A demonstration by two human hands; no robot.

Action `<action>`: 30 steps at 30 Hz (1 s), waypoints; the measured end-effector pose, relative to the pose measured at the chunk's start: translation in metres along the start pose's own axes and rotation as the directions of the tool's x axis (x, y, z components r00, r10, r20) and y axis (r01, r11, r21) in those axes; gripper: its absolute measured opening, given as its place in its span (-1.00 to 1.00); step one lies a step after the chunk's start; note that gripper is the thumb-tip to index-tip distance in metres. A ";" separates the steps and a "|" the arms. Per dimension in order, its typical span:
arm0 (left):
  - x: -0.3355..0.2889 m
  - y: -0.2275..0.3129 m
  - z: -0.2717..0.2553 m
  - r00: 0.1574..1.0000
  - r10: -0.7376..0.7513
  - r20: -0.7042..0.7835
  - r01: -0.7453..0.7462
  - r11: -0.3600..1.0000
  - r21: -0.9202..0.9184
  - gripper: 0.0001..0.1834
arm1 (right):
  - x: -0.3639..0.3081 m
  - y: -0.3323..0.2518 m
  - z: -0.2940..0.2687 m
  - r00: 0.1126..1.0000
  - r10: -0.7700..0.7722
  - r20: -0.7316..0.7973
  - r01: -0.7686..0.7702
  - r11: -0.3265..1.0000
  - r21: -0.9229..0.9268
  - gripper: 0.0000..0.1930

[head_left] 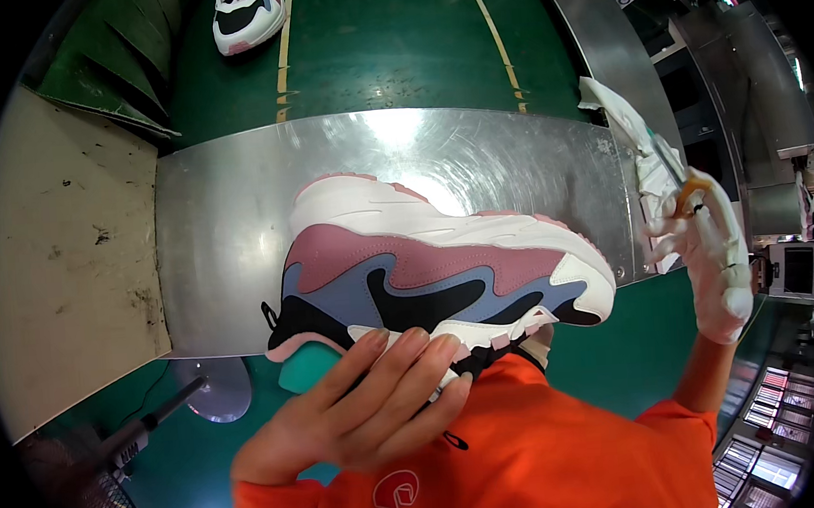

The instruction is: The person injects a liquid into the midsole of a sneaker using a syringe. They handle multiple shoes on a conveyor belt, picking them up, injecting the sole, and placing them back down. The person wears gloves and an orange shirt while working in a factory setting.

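Head view showed a large sneaker [408, 263] in the middle of the frame, its side facing up, the white sole toward the top and the opening toward the bottom. Mauve, blue and black pieces made up its upper, and the toe pointed right. It was over a metal surface [218, 258], the collar reaching past the lower edge — whether it touched the metal could not be told. From the lower middle, the bare left hand [370, 403] reached up with its fingers across the lace edge; its grip was closed on the sneaker, the thumb out of sight. At the right, apart from the sneaker, the right hand [714, 261] wore a white glove [724, 303]. Its grip was narrow, around a slim metal tool [669, 158] — its exact kind unclear — with a crumpled white cloth [616, 107] beside it. A second shoe [244, 22] stood upper left on a green belt [384, 67].
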State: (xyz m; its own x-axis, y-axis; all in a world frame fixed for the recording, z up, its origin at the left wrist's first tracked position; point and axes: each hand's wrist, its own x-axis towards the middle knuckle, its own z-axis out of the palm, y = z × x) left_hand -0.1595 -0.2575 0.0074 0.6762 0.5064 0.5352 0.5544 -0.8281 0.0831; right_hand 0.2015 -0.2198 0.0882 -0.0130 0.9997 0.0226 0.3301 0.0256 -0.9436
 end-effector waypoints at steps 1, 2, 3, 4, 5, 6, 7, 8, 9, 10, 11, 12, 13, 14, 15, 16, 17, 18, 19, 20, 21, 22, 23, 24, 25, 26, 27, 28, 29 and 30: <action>0.001 -0.001 0.000 1.000 0.002 -0.016 -0.001 1.000 0.008 -0.75 | -0.004 0.003 0.001 0.993 0.067 -0.098 -0.070 0.997 -0.023 0.27; 0.001 -0.002 0.000 1.000 0.006 -0.028 -0.006 1.000 0.012 -0.78 | -0.008 0.011 -0.012 0.995 0.067 -0.077 -0.060 0.994 0.086 0.21; 0.002 -0.002 -0.001 1.000 -0.006 -0.030 0.006 1.000 0.005 -0.80 | -0.012 0.018 -0.021 0.994 0.067 -0.083 -0.062 0.996 0.061 0.17; 0.004 -0.002 -0.001 1.000 -0.007 -0.030 0.006 1.000 -0.013 -0.82 | -0.018 0.026 -0.028 0.992 0.074 -0.103 -0.071 0.997 0.034 0.13; 0.004 -0.002 0.000 1.000 -0.013 -0.025 0.012 1.000 -0.026 -0.84 | -0.022 0.032 -0.031 0.987 0.093 -0.132 -0.090 0.995 0.030 0.08; 0.003 -0.002 0.002 0.999 -0.011 -0.038 0.011 1.000 -0.021 -0.85 | -0.025 0.037 -0.033 0.981 0.111 -0.159 -0.108 0.994 0.026 0.02; 0.003 -0.002 0.002 0.999 -0.007 -0.054 0.006 1.000 -0.016 -0.86 | -0.028 0.040 -0.036 0.973 0.127 -0.191 -0.126 0.992 0.021 -0.03; 0.002 -0.002 0.003 0.997 -0.001 -0.072 0.000 1.000 -0.011 -0.87 | -0.030 0.047 -0.040 0.960 0.157 -0.231 -0.163 0.987 -0.008 -0.07; 0.001 -0.003 0.004 0.997 -0.003 -0.073 0.001 1.000 -0.024 -0.87 | -0.030 0.056 -0.047 0.945 0.185 -0.270 -0.201 0.979 -0.035 -0.11; 0.001 -0.002 0.004 0.997 -0.003 -0.071 0.000 0.999 -0.034 -0.86 | -0.030 0.068 -0.056 0.927 0.210 -0.311 -0.239 0.969 -0.056 -0.14; 0.001 -0.001 0.004 0.998 -0.003 -0.070 0.000 0.999 -0.039 -0.86 | -0.029 0.082 -0.068 0.929 0.221 -0.297 -0.236 0.972 -0.016 -0.19; 0.001 0.000 0.003 0.998 -0.001 -0.070 -0.001 1.000 -0.029 -0.84 | -0.028 0.091 -0.075 0.931 0.209 -0.300 -0.253 0.961 -0.113 -0.21; 0.001 -0.001 0.003 0.998 0.006 -0.068 -0.007 1.000 -0.020 -0.83 | -0.025 0.096 -0.078 0.917 0.255 -0.307 -0.299 0.949 -0.104 -0.18; 0.001 -0.001 0.003 0.998 0.013 -0.066 -0.014 1.000 -0.010 -0.82 | -0.023 0.096 -0.079 0.901 0.301 -0.314 -0.345 0.934 -0.094 -0.14; 0.001 0.000 0.003 0.998 0.008 -0.062 -0.009 1.000 -0.017 -0.80 | -0.022 0.094 -0.077 0.894 0.307 -0.325 -0.351 0.933 -0.082 -0.14; 0.002 0.000 0.003 0.999 0.006 -0.053 -0.007 1.000 -0.016 -0.79 | -0.020 0.090 -0.066 0.889 0.313 -0.334 -0.353 0.934 -0.063 -0.14; 0.003 0.000 0.003 0.999 0.006 -0.044 -0.007 1.000 -0.019 -0.78 | -0.018 0.088 -0.062 0.882 0.321 -0.346 -0.357 0.933 -0.043 -0.14; 0.005 0.001 0.003 0.999 -0.004 -0.032 0.003 1.000 -0.018 -0.77 | -0.018 0.091 -0.065 0.884 0.320 -0.340 -0.353 0.935 -0.038 -0.13; 0.005 0.002 0.001 1.000 -0.015 -0.018 0.014 1.000 -0.016 -0.77 | -0.019 0.095 -0.067 0.887 0.320 -0.333 -0.349 0.937 -0.030 -0.13; 0.007 0.002 -0.001 1.000 -0.025 -0.003 0.025 1.000 -0.015 -0.75 | -0.020 0.098 -0.068 0.890 0.321 -0.325 -0.346 0.938 -0.022 -0.13; 0.008 0.001 -0.002 1.000 -0.020 0.009 0.020 1.000 -0.012 -0.75 | -0.021 0.098 -0.070 0.904 0.295 -0.308 -0.321 0.946 -0.037 -0.15; 0.011 0.002 -0.002 1.000 -0.029 0.003 0.029 0.999 -0.020 -0.74 | -0.022 0.095 -0.070 0.900 0.301 -0.316 -0.320 0.947 -0.008 -0.14; 0.013 0.003 -0.003 0.999 -0.042 0.001 0.042 0.999 -0.021 -0.74 | -0.022 0.092 -0.067 0.897 0.308 -0.316 -0.317 0.948 0.025 -0.14; 0.016 0.004 -0.003 0.999 -0.055 0.000 0.054 0.998 -0.023 -0.73 | -0.022 0.092 -0.067 0.895 0.315 -0.316 -0.313 0.948 0.058 -0.13; 0.020 0.003 -0.002 0.998 -0.056 -0.020 0.056 0.998 -0.028 -0.76 | -0.026 0.095 -0.069 0.891 0.318 -0.323 -0.317 0.947 0.058 -0.11; 0.023 0.002 -0.002 0.998 -0.053 -0.015 0.052 0.998 -0.016 -0.77 | -0.028 0.095 -0.072 0.882 0.360 -0.304 -0.369 0.929 0.031 -0.10; 0.025 0.001 -0.003 0.999 -0.048 -0.011 0.048 0.999 -0.005 -0.79 | -0.029 0.092 -0.074 0.869 0.403 -0.287 -0.419 0.908 0.003 -0.09; 0.026 0.002 -0.004 0.999 -0.051 -0.005 0.051 0.999 0.013 -0.80 | -0.029 0.090 -0.075 0.857 0.444 -0.260 -0.466 0.885 -0.025 -0.09; 0.028 0.002 -0.006 0.998 -0.063 -0.004 0.063 0.998 0.018 -0.83 | -0.030 0.086 -0.075 0.866 0.420 -0.272 -0.429 0.903 0.030 -0.09; 0.030 0.002 -0.007 0.997 -0.076 0.006 0.076 0.997 0.020 -0.83 | -0.030 0.081 -0.074 0.872 0.396 -0.287 -0.389 0.917 0.083 -0.10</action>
State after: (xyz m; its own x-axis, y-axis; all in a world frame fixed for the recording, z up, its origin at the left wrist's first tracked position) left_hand -0.1416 -0.2462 0.0296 0.6349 0.5691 0.5225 0.6138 -0.7823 0.1061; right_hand 0.2987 -0.2474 0.0360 0.3900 0.8835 -0.2595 0.2291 -0.3660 -0.9020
